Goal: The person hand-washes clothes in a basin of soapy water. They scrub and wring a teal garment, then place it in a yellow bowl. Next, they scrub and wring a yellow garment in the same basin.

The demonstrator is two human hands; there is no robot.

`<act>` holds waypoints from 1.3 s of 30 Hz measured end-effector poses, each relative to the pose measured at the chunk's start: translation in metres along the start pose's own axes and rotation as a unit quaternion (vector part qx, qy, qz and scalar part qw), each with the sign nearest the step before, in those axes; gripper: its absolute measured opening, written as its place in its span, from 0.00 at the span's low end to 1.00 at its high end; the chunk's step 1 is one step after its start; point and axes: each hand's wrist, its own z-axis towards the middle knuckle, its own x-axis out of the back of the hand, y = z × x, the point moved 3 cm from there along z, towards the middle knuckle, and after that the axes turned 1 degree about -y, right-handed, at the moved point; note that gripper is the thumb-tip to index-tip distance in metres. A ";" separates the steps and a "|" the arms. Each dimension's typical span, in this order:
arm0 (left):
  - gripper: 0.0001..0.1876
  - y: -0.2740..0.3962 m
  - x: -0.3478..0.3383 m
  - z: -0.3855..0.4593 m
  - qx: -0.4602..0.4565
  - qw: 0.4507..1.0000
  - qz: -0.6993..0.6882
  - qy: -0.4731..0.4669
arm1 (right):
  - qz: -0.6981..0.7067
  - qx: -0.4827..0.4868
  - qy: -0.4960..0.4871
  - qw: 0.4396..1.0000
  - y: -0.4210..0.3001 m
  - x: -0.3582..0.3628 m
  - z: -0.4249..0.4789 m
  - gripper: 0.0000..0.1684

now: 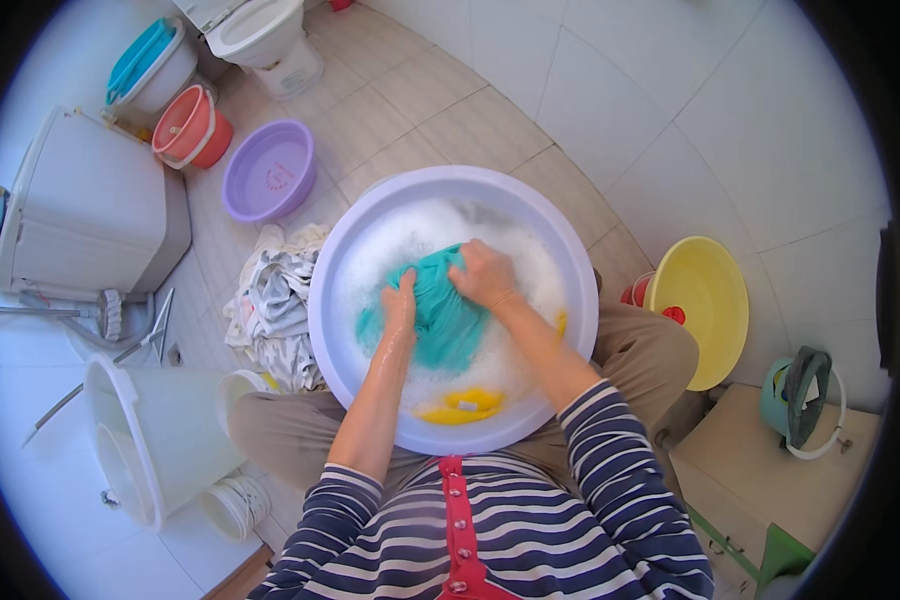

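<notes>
Between my knees stands a large pale plastic basin [330, 352] filled with soapy foam [375, 232]. A wet teal cloth [450, 322] lies in the suds, partly bunched up. My left hand [399, 304] grips its left side, thumb up, with the lower fingers out of sight. On the cloth's upper right edge, my right hand [484, 274] is closed around a fold. Yellow fabric [465, 406] with a small white tag floats near the basin's front rim.
Left of the basin a heap of white and grey laundry [281, 300] lies on the tiles. Beyond it sit a purple basin [270, 172] and a red bucket [195, 127]. A yellow basin [705, 307] leans at right, near a cabinet [750, 450]. A tall white bin [172, 427] is at lower left.
</notes>
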 end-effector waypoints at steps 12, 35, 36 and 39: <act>0.39 0.012 0.011 -0.006 -0.303 0.851 0.416 -0.105 | -0.023 -0.164 -0.183 0.969 0.026 0.012 0.015 0.17; 0.24 0.004 -0.034 -0.026 -0.102 0.827 -0.420 -0.360 | 0.307 -0.023 0.056 0.950 -0.158 0.118 -0.029 0.34; 0.21 0.002 -0.038 -0.032 -0.131 0.845 -0.396 -0.335 | 0.276 0.003 0.033 0.961 -0.152 0.105 -0.043 0.33; 0.17 0.006 -0.047 -0.038 -0.140 0.885 -0.351 -0.271 | 0.128 0.119 0.037 0.984 -0.126 0.086 -0.046 0.27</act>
